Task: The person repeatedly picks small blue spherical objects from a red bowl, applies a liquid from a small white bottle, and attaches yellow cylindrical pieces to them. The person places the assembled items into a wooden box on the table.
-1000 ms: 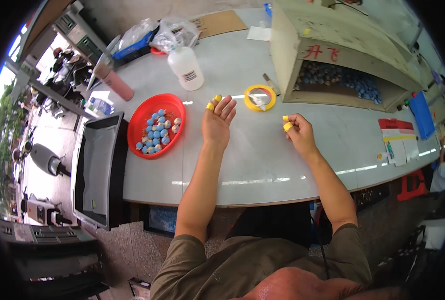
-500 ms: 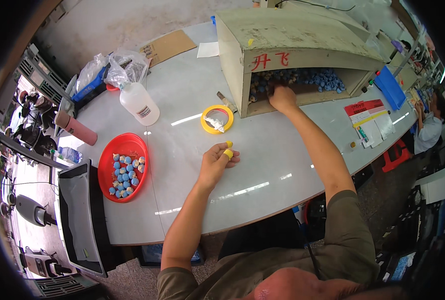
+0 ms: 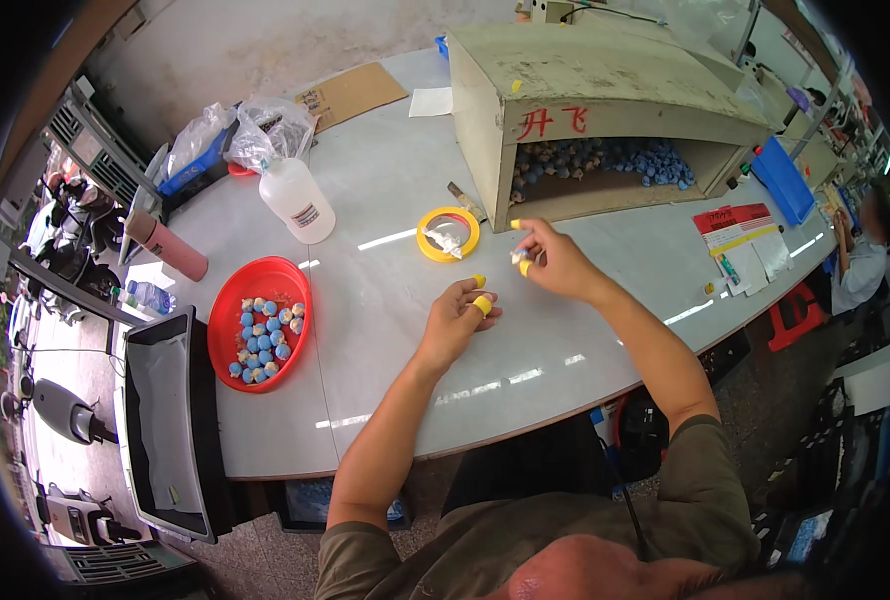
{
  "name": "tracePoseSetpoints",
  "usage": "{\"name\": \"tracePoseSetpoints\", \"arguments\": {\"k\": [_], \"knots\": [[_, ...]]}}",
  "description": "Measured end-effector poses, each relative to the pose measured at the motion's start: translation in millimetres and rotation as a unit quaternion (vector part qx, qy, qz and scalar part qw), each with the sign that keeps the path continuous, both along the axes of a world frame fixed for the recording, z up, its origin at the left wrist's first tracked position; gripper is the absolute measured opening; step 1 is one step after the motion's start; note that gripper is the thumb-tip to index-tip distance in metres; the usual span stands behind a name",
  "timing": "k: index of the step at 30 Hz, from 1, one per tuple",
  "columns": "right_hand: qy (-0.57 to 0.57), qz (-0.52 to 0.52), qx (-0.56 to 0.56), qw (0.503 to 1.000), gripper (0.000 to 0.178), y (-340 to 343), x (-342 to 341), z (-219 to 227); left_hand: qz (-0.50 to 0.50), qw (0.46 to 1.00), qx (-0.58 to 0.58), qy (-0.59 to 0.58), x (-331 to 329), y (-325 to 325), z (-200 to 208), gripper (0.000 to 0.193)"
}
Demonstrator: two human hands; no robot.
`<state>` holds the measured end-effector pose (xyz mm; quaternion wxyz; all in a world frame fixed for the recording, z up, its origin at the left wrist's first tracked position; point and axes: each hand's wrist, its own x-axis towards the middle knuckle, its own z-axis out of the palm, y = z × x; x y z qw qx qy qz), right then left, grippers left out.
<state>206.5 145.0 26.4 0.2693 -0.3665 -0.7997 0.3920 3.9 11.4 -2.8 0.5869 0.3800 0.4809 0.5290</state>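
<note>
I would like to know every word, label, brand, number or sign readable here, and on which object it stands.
Wording is not copied here, only where it stands.
Pale box: two large red characters on the front, legible.
White bottle: small label, print too small to read.
Red and white papers on the right: print, too small to read.
Cardboard at the back: dark marks, too blurred to read.

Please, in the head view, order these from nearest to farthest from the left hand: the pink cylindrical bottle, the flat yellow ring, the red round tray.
1. Yellow ring: just ahead of the left hand.
2. Red tray: to the hand's left.
3. Pink bottle: farther left, beyond the tray.
</note>
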Motion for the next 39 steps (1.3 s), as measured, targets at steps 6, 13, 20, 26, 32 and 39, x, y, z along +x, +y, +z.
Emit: {"name": "tracePoseSetpoints", "arguments": {"k": [6,13,20,26,32,39], "knots": [[-0.049,0.112,0.235,0.964,0.059,-79,-14,-3,-0.073,0.997,0.028,0.013,10,-1,-6,0.051],[0.048,-0.066,0.237,0.968,0.056,-105,30,10,-0.046,0.992,-0.070,-0.097,-4,-3,2,0.030],[-0.074,-0.569,0.298,0.763,0.075,-102,220,-56,-0.040,0.992,-0.083,-0.083,2,-2,-5,0.031],[-0.233,-0.618,0.116,0.742,0.082,-58,294,-56,-0.057,0.992,-0.081,-0.078,5,-4,-1,0.033],[-0.225,-0.597,0.167,0.751,0.050,-29,299,-70,-0.080,0.991,-0.078,-0.071,0,-4,6,0.039],[-0.206,-0.592,0.178,0.759,0.033,-23,288,-68,-0.090,0.990,-0.089,-0.068,0,-7,10,0.039]]}}
